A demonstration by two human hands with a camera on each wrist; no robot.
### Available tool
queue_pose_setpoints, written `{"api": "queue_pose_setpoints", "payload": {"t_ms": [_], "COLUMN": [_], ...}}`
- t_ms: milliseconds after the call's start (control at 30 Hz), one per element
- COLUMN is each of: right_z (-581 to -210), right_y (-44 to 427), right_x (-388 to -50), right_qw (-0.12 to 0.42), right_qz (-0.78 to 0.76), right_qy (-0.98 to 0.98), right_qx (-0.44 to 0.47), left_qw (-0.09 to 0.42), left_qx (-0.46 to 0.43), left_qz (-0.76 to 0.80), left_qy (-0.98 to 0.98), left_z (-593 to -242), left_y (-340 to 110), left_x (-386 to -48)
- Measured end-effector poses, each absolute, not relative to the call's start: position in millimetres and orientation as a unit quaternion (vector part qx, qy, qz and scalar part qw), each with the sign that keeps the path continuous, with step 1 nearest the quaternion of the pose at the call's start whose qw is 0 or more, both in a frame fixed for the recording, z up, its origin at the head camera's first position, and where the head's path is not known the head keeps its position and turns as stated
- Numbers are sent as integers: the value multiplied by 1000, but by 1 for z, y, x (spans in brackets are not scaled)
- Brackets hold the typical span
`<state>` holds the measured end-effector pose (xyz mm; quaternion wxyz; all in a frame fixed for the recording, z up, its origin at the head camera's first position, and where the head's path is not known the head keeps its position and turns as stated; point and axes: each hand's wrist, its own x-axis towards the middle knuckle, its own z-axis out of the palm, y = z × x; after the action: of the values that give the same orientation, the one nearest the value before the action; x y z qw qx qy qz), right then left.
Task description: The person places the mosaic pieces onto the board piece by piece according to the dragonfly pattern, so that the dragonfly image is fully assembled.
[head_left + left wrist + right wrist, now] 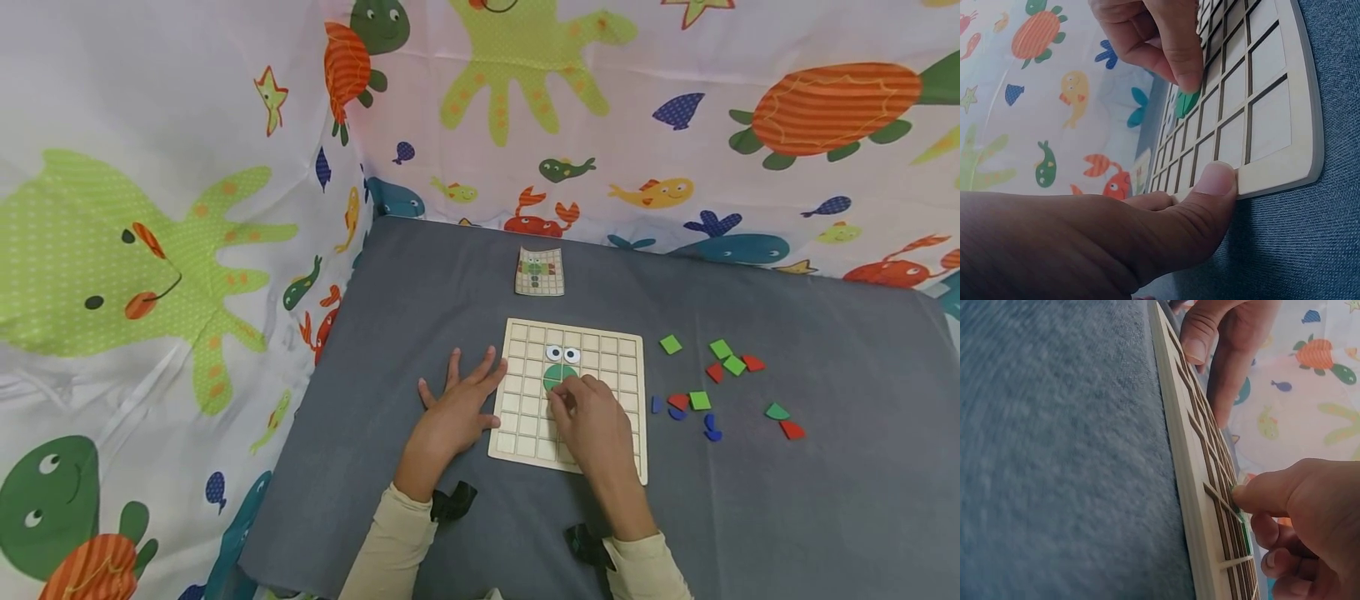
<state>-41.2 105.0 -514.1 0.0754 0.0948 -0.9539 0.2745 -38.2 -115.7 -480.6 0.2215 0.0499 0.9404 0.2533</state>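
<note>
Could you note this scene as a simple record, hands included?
Board: wooden, gridded, on a grey table
On board: two eye pieces, green pieces below them
Left grip: fingers spread, thumb on board's edge
Right grip: seems to pinch a green piece
Loose pieces: red, green, blue, right of board
Card: beyond board

The left forearm (388,546) slants up and to the right, the right forearm (647,570) up and to the left; the left hand (455,419) lies back upward, fingers fanned apart, its thumb (1213,187) stretched out toward the other side; the right hand (597,423) points its fingertips downward, thumb and forefinger meeting in a pinch, the remaining fingers curled.
</note>
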Motion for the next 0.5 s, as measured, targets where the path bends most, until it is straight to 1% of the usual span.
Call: {"api": "queue_pose_setpoints", "payload": {"t_ms": [200,500], "right_z": [-515,-510], "right_y": [115,134], "right_x": [-41,-42], "right_qw": [83,132], "right_qz": [307,347], "right_qy": [-943,-924], "right_qx": [97,86], "left_qw": [224,225], "left_qx": [49,53], "left_qz": [259,267], "left_qy": [938,936], "left_z": [-482,-481], "left_y": [-116,-116], "left_x": [-38,-39]}}
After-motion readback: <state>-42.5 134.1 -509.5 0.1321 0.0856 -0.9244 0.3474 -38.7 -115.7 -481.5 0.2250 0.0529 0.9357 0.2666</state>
